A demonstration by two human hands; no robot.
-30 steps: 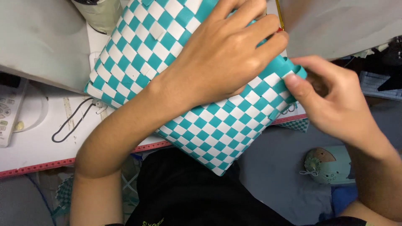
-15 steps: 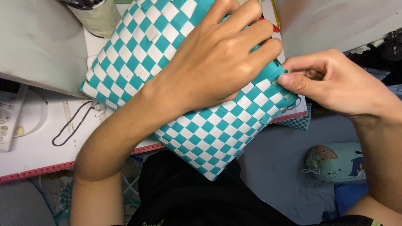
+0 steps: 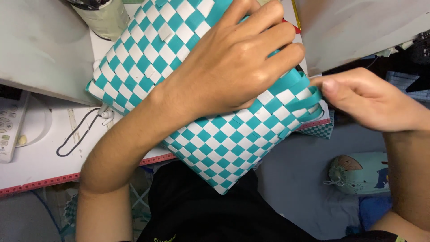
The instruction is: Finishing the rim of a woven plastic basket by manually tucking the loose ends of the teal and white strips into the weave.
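The left hand [image 3: 233, 67] lies flat on the nearly finished woven mat [image 3: 215, 148], while the right hand [image 3: 358, 101] pinches a loose teal strip [image 3: 309, 96] at its right edge.

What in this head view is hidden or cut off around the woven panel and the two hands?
- Woven teal-and-white panel: its top runs off the upper frame edge; its middle lies under the left hand.
- Teal strip ends: where they tuck is hidden behind the right hand fingertips.
- Jar: cut off by the top edge.
- Remote control: cut by the left edge, buttons too small.
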